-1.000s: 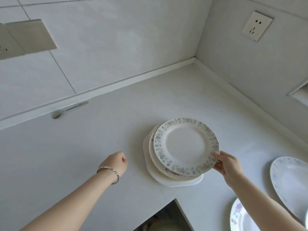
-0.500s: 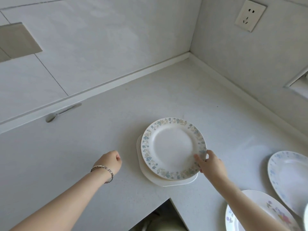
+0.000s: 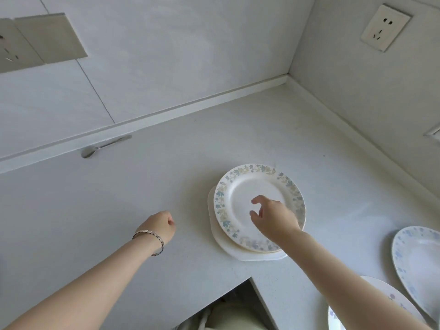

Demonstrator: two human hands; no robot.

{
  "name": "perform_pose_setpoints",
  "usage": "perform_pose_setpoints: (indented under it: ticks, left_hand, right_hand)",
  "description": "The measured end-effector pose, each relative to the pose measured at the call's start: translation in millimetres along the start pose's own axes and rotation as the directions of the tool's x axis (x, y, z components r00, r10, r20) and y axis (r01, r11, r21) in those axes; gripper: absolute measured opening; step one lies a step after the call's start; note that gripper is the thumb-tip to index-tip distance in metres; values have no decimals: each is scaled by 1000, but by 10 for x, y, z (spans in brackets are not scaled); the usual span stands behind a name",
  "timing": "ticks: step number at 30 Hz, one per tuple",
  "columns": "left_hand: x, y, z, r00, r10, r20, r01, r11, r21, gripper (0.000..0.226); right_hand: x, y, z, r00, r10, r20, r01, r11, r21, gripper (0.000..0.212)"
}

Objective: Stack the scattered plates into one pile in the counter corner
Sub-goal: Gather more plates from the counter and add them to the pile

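Note:
A pile of plates [image 3: 240,194] lies on the white counter, its top plate round with a blue and yellow floral rim. A plain white plate [image 3: 259,256] sticks out underneath at the front and left. My right hand [image 3: 271,217] hovers over the top plate with fingers loosely spread, holding nothing. My left hand [image 3: 159,226], a bracelet on its wrist, is curled in a fist over the counter left of the pile and holds nothing. Two more plates lie at the right: one with blue flowers [image 3: 419,260] and one [image 3: 385,298] partly hidden under my right forearm.
A metal spoon [image 3: 104,146] lies against the back wall ledge at the left. The counter corner [image 3: 287,78] is behind the pile. The counter's front edge [image 3: 214,294] has a notch below the pile. A wall socket [image 3: 385,27] sits upper right.
My right hand has let go of the floral plate's rim and lifted over its middle. The plate now lies squared on the pile. My left fist stayed put.

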State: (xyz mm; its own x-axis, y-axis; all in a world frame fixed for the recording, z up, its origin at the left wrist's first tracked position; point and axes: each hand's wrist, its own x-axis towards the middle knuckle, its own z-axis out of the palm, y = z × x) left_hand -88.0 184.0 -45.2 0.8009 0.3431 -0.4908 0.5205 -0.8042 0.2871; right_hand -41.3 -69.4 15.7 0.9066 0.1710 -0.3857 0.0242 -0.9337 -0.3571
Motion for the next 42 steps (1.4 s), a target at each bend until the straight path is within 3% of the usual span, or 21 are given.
perform_pose_setpoints:
  ticks: [3, 5, 10, 18, 22, 25, 28, 31, 33, 37, 42]
  left_hand:
    - [-68, -287, -89, 998, -50, -27, 48, 997, -62, 16]
    - [-126, -577, -163, 995, -91, -49, 85, 990, -112, 16]
    - [-402, -1564, -381, 963, -247, -104, 227, 958, -177, 16]
    - [-860, -3452, -768, 850, -508, -140, 448, 836, -316, 10]
    - [-866, -4180, -844, 757, -620, -205, 563, 779, -277, 42]
    - [-804, -4536, -945, 617, -771, -157, 649, 611, -453, 62]
    - [-656, -4799, -999, 512, -859, 1, 633, 376, -677, 57]
    - [-588, -5016, -1003, 491, -861, 130, 566, 202, -799, 59]
    - [-629, -5056, -1019, 476, -858, 191, 581, 143, -801, 62]
    - [-701, -4928, -1067, 542, -838, 66, 562, 303, -769, 59]
    - [-738, -4605, -1203, 555, -825, -105, 452, 405, -795, 57]
  right_hand:
    - [108, -543, 184, 952, -122, 280, 116, 993, 38, 37]
    - [162, -950, 374, 911, -206, 358, 229, 973, -20, 36]
    - [138, -1959, 995, 846, -342, 408, 392, 919, -44, 29]
    - [-234, -3183, 1964, 795, -367, 484, 440, 897, -43, 25]
    - [-366, -3567, 2310, 798, -351, 490, 437, 897, -70, 25]
    - [-433, -3762, 2474, 817, -327, 475, 405, 912, -69, 25]
    - [-462, -3872, 2568, 832, -308, 461, 383, 920, -78, 24]
    - [-458, -3928, 2624, 845, -291, 449, 367, 926, -92, 23]
    - [-447, -3938, 2635, 854, -274, 441, 349, 932, -96, 22]
    - [-439, -3875, 2592, 874, -241, 422, 313, 943, -110, 22]
    - [-415, -3652, 2419, 906, -188, 380, 249, 962, -116, 20]
